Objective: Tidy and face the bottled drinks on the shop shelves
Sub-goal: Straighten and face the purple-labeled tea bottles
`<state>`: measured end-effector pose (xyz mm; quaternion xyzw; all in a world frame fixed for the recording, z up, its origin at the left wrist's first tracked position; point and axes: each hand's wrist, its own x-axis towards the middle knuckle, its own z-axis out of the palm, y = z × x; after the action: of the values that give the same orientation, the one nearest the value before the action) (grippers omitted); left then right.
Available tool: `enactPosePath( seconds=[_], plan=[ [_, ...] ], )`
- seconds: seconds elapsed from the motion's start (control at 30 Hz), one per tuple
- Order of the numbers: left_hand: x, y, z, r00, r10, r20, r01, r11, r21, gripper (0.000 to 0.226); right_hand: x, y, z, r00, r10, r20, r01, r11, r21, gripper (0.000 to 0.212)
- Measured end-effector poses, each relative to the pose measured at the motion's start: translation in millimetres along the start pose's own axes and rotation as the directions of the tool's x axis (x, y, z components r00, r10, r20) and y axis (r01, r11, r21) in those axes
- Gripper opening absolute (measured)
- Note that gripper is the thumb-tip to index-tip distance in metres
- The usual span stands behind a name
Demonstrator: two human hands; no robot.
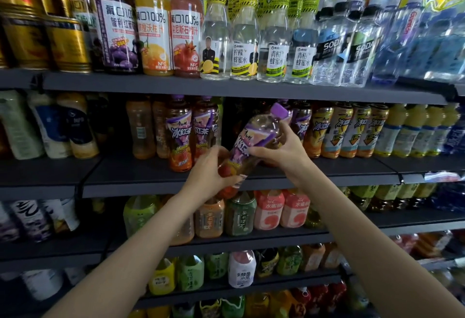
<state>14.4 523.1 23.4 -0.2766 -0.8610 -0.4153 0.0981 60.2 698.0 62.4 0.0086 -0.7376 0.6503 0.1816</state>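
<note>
Both hands clasp one purple-capped iced tea bottle (254,141): the left hand (210,169) curls round its base, the right hand (278,147) round its shoulder. It tilts, cap up-right, before the second shelf (352,166), right of two matching bottles (191,133).

Two bare forearms come up from the lower edge of the head view, slim and smooth, with no sleeve showing on either. The left hand (210,170) and the right hand (279,150) wear no gloves, rings, watch or bracelet. The fingers (254,152) are slender, with short plain nails where any can be seen.
</note>
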Motion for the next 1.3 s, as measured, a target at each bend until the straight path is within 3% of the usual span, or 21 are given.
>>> enactPosePath(
  seconds=[0.1,0.27,0.5,0.67,0.97,1.07,1.13,1.17,1.23,1.3],
  plan=[
    [-6,-1,2,0.999,0.022,0.043,-0.016,0.989,-0.144,0.069,0,-10,10,0.974,-0.173,0.144,0.207,0.940,-0.271,0.078],
    [-19,-19,-4,0.990,-0.012,-0.141,-0.030,0.957,-0.290,0.060,9,-24,45,0.924,-0.209,0.321,0.317,0.887,-0.335,0.091],
    [-25,-66,-43,0.875,-0.261,-0.407,0.212,0.964,-0.162,0.062,29,1,52,0.979,0.063,0.193,-0.001,0.953,-0.303,0.075],
    [-8,-91,-59,0.808,-0.405,-0.429,0.398,0.911,-0.110,0.059,40,26,56,0.977,0.169,0.128,-0.130,0.956,-0.265,0.065],
    [39,-102,-49,0.723,-0.483,-0.495,0.490,0.863,-0.126,0.053,73,72,47,0.962,0.271,0.012,-0.252,0.910,-0.329,0.059],
    [41,-106,-43,0.680,-0.438,-0.588,0.445,0.884,-0.145,0.062,84,93,46,0.963,0.266,-0.051,-0.266,0.895,-0.358,0.058],
    [36,-95,-35,0.613,-0.256,-0.748,0.345,0.938,-0.038,0.062,92,99,46,0.973,0.211,-0.097,-0.232,0.899,-0.370,0.055],
    [35,-87,-27,0.612,-0.116,-0.782,0.265,0.962,0.065,0.058,97,100,46,0.977,0.176,-0.123,-0.210,0.904,-0.373,0.054],
    [37,-76,-6,0.727,0.087,-0.681,0.119,0.961,0.250,0.056,111,103,47,0.978,0.101,-0.183,-0.161,0.921,-0.355,0.054],
    [49,-74,15,0.845,0.129,-0.518,0.054,0.945,0.322,0.063,129,109,50,0.966,0.021,-0.256,-0.113,0.930,-0.349,0.055]
  ],
)
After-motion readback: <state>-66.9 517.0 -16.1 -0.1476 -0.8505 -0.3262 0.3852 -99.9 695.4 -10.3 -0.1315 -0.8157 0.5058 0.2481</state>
